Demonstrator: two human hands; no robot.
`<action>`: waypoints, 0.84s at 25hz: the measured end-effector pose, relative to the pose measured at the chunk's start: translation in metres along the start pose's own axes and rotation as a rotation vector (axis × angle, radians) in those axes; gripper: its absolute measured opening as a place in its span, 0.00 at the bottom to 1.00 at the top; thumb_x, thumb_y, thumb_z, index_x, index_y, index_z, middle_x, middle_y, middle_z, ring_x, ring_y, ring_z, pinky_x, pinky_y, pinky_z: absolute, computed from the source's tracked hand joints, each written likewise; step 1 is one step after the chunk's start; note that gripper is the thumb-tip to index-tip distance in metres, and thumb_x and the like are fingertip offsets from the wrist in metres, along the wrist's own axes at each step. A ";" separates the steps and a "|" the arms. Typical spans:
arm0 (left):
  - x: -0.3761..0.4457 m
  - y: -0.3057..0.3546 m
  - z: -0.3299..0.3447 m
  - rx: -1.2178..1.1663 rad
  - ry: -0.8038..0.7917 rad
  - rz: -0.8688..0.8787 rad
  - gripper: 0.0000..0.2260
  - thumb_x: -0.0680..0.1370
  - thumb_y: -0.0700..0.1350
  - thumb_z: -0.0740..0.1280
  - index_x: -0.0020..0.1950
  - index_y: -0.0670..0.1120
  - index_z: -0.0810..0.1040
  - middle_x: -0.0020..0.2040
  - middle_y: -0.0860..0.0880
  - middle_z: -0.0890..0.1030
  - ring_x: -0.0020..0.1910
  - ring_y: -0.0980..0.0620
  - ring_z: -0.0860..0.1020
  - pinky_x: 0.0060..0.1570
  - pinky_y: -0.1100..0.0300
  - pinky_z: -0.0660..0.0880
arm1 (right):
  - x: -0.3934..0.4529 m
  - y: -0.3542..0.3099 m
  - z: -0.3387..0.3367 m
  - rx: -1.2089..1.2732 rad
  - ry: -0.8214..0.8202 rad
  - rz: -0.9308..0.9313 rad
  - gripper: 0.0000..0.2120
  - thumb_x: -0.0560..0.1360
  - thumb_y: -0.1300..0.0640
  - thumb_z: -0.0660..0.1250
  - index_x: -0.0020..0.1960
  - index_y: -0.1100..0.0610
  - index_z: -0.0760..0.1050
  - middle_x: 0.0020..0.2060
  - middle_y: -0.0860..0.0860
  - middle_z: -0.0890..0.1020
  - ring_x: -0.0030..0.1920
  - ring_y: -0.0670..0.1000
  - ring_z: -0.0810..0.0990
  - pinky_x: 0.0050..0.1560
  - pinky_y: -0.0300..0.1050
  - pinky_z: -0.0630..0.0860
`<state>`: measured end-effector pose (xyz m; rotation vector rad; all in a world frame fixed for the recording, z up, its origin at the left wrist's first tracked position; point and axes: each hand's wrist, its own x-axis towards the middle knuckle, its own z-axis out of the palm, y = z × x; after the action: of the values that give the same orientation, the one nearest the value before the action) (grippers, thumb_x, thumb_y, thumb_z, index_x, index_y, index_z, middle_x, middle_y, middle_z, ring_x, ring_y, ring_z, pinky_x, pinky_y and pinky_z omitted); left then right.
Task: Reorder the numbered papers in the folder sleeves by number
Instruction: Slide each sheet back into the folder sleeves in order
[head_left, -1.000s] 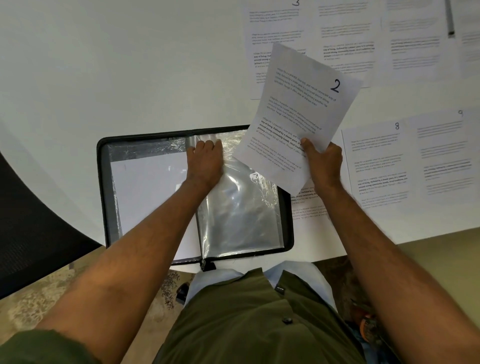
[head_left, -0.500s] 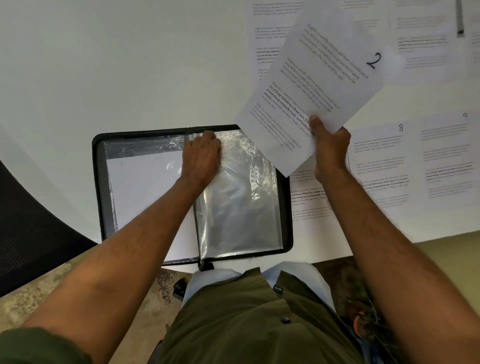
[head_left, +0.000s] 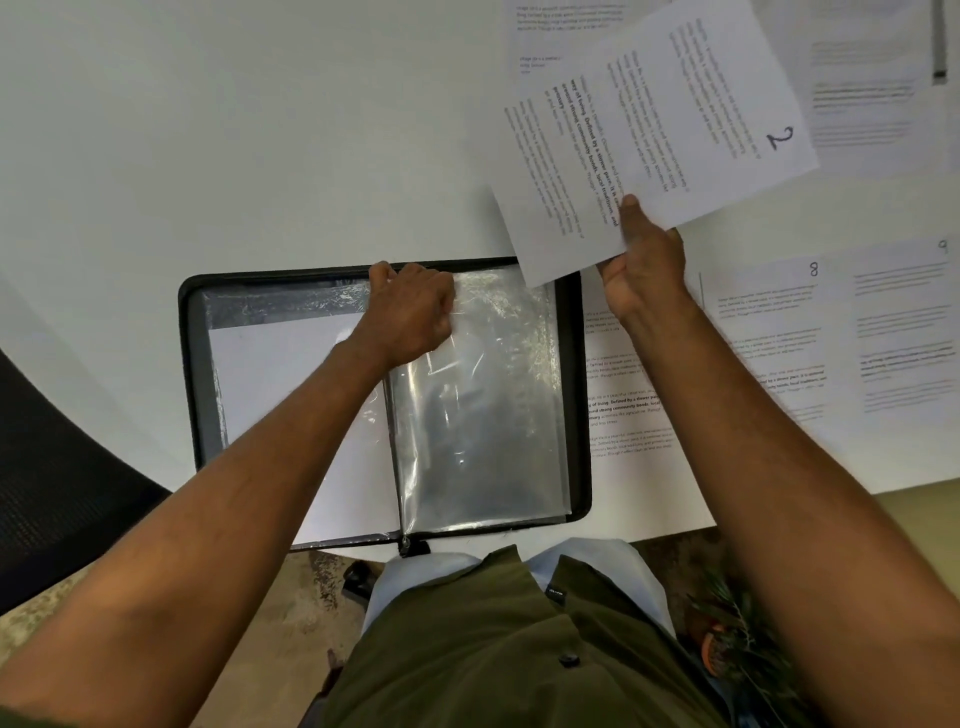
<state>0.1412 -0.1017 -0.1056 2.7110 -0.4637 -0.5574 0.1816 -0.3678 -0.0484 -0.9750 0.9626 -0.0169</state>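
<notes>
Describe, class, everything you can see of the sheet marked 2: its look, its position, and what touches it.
The sheet marked 2 is a white paper page printed with paragraphs of small black text, some bold, and a handwritten 2 near one corner. It is flat, uncreased and turned askew, held above the white table and overlapping other printed pages. The right hand pinches its lower edge, thumb on top. One corner overlaps the open folder.

White table, open black folder at near edge, printed sheets beside it

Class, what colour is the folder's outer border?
Black, seen best in the head view: the folder.
</notes>
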 end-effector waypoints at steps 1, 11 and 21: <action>0.001 -0.002 -0.001 -0.026 -0.024 0.012 0.04 0.74 0.45 0.68 0.46 0.52 0.75 0.44 0.55 0.79 0.52 0.49 0.75 0.55 0.50 0.57 | 0.002 0.001 0.005 -0.007 -0.010 0.010 0.19 0.79 0.61 0.71 0.69 0.62 0.76 0.60 0.60 0.83 0.53 0.56 0.84 0.43 0.50 0.84; 0.012 0.000 -0.009 -0.248 0.099 -0.075 0.04 0.80 0.49 0.67 0.53 0.54 0.80 0.49 0.55 0.80 0.51 0.53 0.75 0.58 0.51 0.60 | 0.033 0.012 0.040 -0.081 -0.061 0.020 0.22 0.74 0.66 0.76 0.67 0.65 0.77 0.59 0.62 0.84 0.56 0.59 0.85 0.47 0.54 0.84; 0.008 0.005 0.006 -0.234 0.192 -0.040 0.06 0.82 0.47 0.63 0.49 0.50 0.79 0.43 0.54 0.83 0.45 0.48 0.80 0.53 0.48 0.74 | 0.044 0.034 0.057 -0.303 -0.168 -0.004 0.20 0.75 0.64 0.76 0.65 0.63 0.79 0.58 0.58 0.85 0.58 0.58 0.84 0.55 0.59 0.83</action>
<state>0.1442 -0.1107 -0.1109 2.5214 -0.2754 -0.3339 0.2348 -0.3269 -0.0908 -1.2362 0.8212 0.2103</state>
